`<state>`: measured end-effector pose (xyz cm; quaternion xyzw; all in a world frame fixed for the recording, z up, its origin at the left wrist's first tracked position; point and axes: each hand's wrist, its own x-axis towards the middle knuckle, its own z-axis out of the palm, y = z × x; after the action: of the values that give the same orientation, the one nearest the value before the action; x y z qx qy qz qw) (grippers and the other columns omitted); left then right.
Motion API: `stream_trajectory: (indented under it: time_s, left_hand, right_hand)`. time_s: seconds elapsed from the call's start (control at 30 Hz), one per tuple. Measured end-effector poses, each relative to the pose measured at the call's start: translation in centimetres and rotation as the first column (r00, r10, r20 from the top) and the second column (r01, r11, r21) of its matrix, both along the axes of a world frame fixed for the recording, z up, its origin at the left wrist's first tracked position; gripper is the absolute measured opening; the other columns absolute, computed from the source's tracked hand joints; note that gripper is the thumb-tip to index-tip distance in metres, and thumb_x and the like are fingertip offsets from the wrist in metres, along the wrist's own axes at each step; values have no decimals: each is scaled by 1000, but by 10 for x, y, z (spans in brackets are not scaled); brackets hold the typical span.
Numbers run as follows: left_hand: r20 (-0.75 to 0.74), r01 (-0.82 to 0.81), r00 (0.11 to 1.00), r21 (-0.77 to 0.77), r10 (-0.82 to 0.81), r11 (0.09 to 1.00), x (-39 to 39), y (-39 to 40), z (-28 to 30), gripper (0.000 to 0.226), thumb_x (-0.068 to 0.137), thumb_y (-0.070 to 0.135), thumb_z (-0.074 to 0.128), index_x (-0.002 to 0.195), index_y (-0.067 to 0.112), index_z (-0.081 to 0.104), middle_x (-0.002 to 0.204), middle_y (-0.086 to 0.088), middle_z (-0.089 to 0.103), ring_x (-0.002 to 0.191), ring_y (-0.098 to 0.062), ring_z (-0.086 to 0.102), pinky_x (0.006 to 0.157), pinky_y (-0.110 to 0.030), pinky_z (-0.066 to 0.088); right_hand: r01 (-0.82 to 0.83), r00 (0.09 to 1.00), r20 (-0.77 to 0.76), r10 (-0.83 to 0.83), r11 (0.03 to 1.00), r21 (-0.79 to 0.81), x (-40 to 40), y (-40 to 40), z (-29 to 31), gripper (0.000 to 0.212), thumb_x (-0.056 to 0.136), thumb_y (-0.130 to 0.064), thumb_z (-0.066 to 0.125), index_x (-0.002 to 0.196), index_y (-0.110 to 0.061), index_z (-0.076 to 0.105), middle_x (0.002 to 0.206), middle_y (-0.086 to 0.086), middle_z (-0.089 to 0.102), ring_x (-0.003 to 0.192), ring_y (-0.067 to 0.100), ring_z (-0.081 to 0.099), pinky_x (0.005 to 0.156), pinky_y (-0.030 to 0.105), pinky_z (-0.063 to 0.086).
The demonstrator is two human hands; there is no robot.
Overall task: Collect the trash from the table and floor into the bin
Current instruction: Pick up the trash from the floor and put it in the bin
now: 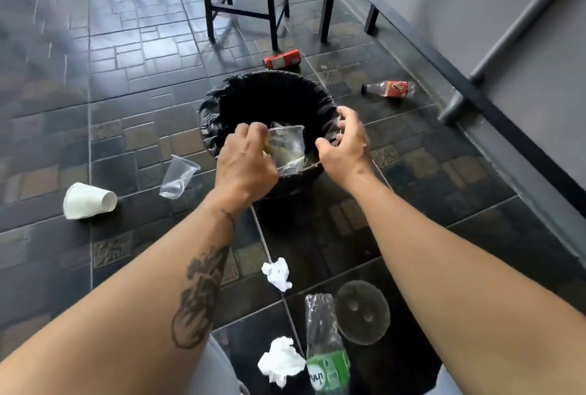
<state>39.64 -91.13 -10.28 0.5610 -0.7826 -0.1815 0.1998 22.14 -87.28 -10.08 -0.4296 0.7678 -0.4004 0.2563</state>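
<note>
Left hand [245,161] pinches a clear cup [287,149] over the bin [222,103]; right hand [344,144] hovers open, empty. Cups, bottles, can [281,59] and tissues still litter the floor [126,61].

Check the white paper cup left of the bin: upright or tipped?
Tipped. The white paper cup lies on its side on the floor tiles, one end facing right.

A single wide-angle view from the person's head looks forward and steeply down along both forearms. It sits close above the left grip [245,163] and right grip [344,144], which fall near the frame's middle. The tiled floor [126,77] stretches beyond the grips, bowed by the lens.
</note>
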Motion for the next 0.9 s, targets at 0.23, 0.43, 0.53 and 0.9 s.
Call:
stream_trajectory:
  time_s: [0.23, 0.43, 0.53, 0.9]
  left_hand:
    - [-3, 437, 896, -164, -444, 884, -46, 65, -16, 16, 77, 18, 50, 88, 12, 60, 89, -5, 64, 80, -31, 61, 62, -33, 44]
    - [261, 327, 883, 257, -391, 910, -39, 108, -91, 39, 85, 20, 51, 124, 16, 58, 122, -10, 58, 108, -36, 59, 83, -43, 49]
    - [405, 160, 844, 434, -351, 886, -29, 124, -128, 65, 85, 22, 57, 148, 26, 41, 149, -11, 37, 130, -39, 41, 100, -51, 41]
    - [527, -69, 741, 677, -416, 733, -5, 169, -172, 50, 85, 2, 59, 132, 13, 45, 132, -17, 32, 114, -39, 45, 80, -42, 48]
  right_hand:
    - [72, 997, -7, -74, 940, 333, -14, 91, -67, 66, 82, -30, 67, 141, -18, 40, 137, 12, 46, 128, 31, 44, 102, 39, 39]
    - [8, 997, 47, -57, 716, 698, 7, 157, -121, 81, 82, -47, 68, 149, -27, 29, 150, 8, 34, 138, 35, 36, 110, 52, 36]
    - [-68, 994, 107, -21, 645, 761, 31, 179, -136, 85, 83, -48, 66, 152, -28, 21, 155, 8, 26, 144, 35, 24, 114, 51, 29]
    - [-118, 992, 86, 96, 416, 902, 72, 224, -158, 113, 77, -37, 69, 154, -25, -13, 159, 14, 14, 143, 37, 20, 109, 50, 30]
